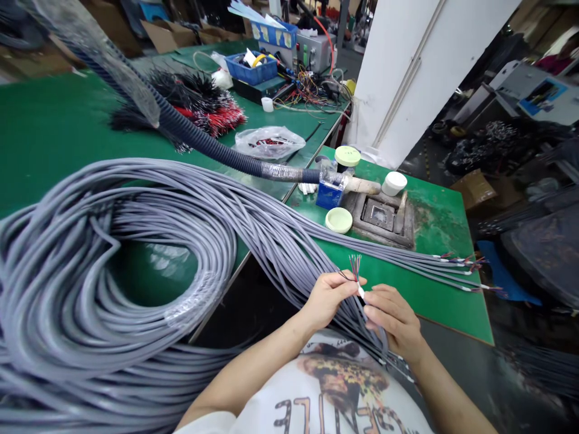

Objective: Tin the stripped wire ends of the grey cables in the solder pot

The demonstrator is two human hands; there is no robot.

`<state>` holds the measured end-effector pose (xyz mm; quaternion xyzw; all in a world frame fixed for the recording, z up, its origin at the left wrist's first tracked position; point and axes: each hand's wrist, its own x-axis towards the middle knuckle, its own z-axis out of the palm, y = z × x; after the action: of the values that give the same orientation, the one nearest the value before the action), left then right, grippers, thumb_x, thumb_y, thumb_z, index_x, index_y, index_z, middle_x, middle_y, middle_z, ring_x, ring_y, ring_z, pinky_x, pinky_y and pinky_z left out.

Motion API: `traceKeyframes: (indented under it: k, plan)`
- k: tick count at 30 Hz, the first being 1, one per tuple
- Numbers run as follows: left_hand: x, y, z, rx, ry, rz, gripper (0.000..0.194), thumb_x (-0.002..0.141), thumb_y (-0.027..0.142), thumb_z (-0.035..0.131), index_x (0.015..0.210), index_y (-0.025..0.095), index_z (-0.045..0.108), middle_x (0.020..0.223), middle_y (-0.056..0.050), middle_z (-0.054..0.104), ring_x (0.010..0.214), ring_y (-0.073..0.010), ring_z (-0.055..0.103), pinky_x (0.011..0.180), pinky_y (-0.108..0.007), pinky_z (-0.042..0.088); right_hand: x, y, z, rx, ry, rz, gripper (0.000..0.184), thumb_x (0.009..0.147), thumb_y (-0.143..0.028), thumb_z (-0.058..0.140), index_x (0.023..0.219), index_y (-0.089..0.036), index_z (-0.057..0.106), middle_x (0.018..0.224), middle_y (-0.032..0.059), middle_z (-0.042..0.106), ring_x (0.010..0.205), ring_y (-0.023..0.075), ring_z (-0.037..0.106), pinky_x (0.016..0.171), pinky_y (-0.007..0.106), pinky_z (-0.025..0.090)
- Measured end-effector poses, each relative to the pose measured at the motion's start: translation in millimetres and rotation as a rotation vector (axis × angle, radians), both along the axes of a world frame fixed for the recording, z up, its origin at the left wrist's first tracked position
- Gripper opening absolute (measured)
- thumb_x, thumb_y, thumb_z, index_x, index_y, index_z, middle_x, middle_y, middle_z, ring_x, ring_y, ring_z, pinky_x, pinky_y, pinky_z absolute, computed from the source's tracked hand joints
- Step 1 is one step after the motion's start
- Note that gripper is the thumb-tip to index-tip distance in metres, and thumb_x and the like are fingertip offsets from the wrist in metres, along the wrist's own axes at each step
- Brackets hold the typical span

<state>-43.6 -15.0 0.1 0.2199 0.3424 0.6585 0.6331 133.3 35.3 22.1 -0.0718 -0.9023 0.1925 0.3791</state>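
Note:
Both hands are at the stripped end of a grey cable in front of my chest. Thin coloured wires (355, 265) fan upward from it, above a white sleeve (360, 291). My left hand (332, 295) pinches the wires just over the sleeve between thumb and fingers. Around the grey cable (382, 339) just below, my right hand (393, 316) is closed, its fingertips by the sleeve. Behind my hands runs a bundle of grey cables (280, 235) from a large coil (199, 289) on the left. Several finished-looking ends with white sleeves (461, 263) lie to the right.
A ridged black hose (217, 144) crosses overhead to a nozzle above a grimy square metal unit (382, 214). Nearby are a pale green dish (338, 220), a white round container (394, 182) and a blue box (329, 194). Black and red wire bundles (194, 108) lie farther back.

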Motion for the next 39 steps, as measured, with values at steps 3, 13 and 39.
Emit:
traceKeyframes:
  k: [3, 13, 39]
  plan:
    - [-0.1, -0.4, 0.2, 0.008, 0.046, 0.012, 0.018, 0.069, 0.034, 0.079, 0.074, 0.017, 0.077, 0.082, -0.005, 0.070, 0.082, -0.0158, 0.061, 0.081, -0.028, 0.046, 1.3, 0.2, -3.2, -0.040, 0.018, 0.016, 0.046, 0.087, -0.016, 0.058, 0.133, -0.024, 0.053, 0.116, 0.0133, 0.069, 0.105, 0.0224, 0.066, 0.087, 0.044, 0.054]
    - [2.4, 1.2, -1.0, -0.009, 0.055, 0.004, 0.014, 0.072, 0.028, 0.076, 0.065, 0.016, 0.074, 0.074, -0.004, 0.070, 0.080, -0.0158, 0.063, 0.080, -0.027, 0.045, 5.5, -0.8, -11.8, -0.153, 0.033, -0.006, 0.044, 0.088, -0.018, 0.058, 0.131, -0.025, 0.055, 0.118, 0.0136, 0.068, 0.103, 0.0228, 0.067, 0.082, 0.039, 0.057]
    - [27.5, 85.6, -0.3, 0.496, 1.481, -0.286, 0.026, 0.088, 0.030, 0.056, 0.110, 0.021, 0.068, 0.107, -0.010, 0.067, 0.101, -0.0247, 0.055, 0.091, -0.039, 0.038, 169.9, -92.8, -42.8, -0.459, -0.750, -1.101, 0.038, 0.091, -0.034, 0.046, 0.126, -0.018, 0.053, 0.060, 0.0003, 0.064, 0.051, 0.0206, 0.063, 0.052, 0.031, 0.047]
